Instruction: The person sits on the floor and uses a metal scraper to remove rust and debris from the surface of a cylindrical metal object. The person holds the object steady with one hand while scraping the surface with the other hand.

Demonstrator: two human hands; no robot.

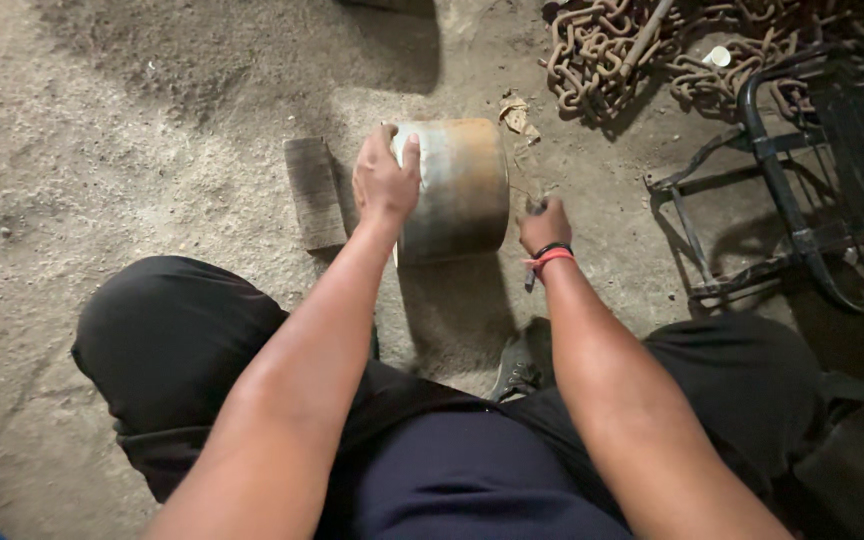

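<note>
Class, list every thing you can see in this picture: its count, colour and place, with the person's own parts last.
Metal cylinder: one, grey with rust, on the ground at centre.
Wooden block: one, brown, left of the cylinder.
Chain pile: one, rusty, top right.
Metal frame: one, black, right edge.
Dirt floor: grey-brown, all around.
Left hand: on the cylinder's left end.
Right hand: closed on a small dark tool, red and black bands at the wrist.
</note>
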